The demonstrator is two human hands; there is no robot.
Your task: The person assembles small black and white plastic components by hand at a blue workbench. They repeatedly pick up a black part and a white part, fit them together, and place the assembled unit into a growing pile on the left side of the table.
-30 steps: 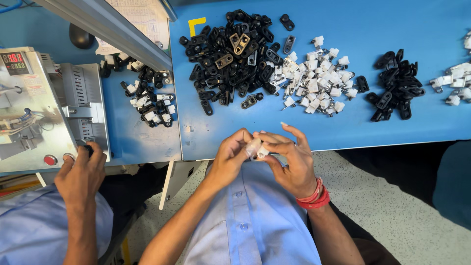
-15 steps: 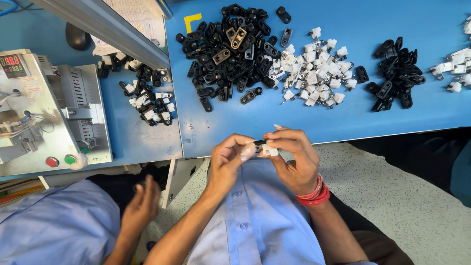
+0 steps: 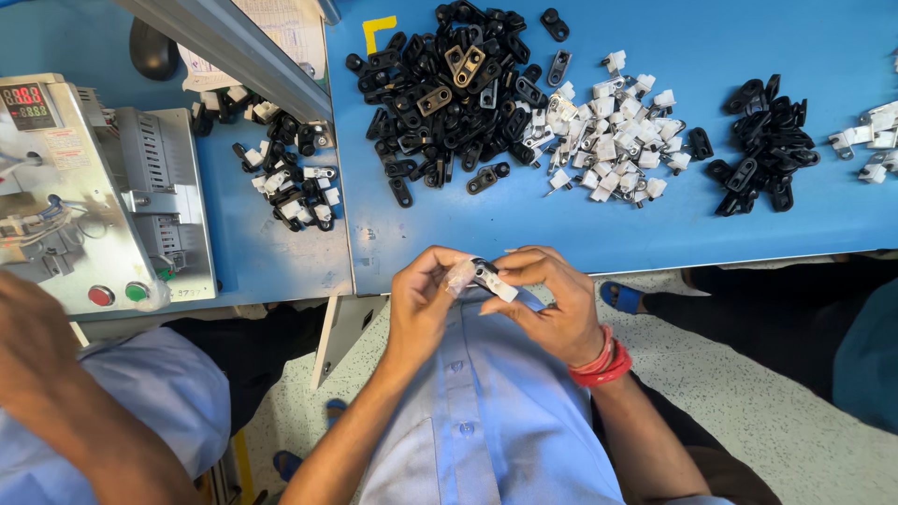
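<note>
Both hands meet just below the near edge of the blue table [image 3: 599,234], held close over the person's light blue shirt [image 3: 486,411]. The left hand [image 3: 421,304] is curled, its thumb and fingertips pinched on the pale end of a small white-and-black part [image 3: 485,278]. The right hand [image 3: 552,304] is also curled, with its fingers closed on the other end of the same part, so the piece spans the gap between the 2 hands. Red bangles [image 3: 599,363] circle the right wrist.

On the table beyond the hands lies a large heap of black clips [image 3: 449,103], with a heap of white clips [image 3: 608,140] touching its right side. Further right sits a smaller black pile [image 3: 762,145], well apart from the hands, and a few white pieces [image 3: 865,140] lie at the right border. To the left, past a slanted grey rail [image 3: 234,47], a mixed cluster of black and white parts [image 3: 285,168] lies beside a grey machine [image 3: 84,187] with a red button [image 3: 100,295] and a green button [image 3: 137,292].

A co-worker's arm [image 3: 56,383] fills the lower left corner. Speckled floor [image 3: 748,393] lies open to the right of the hands.
</note>
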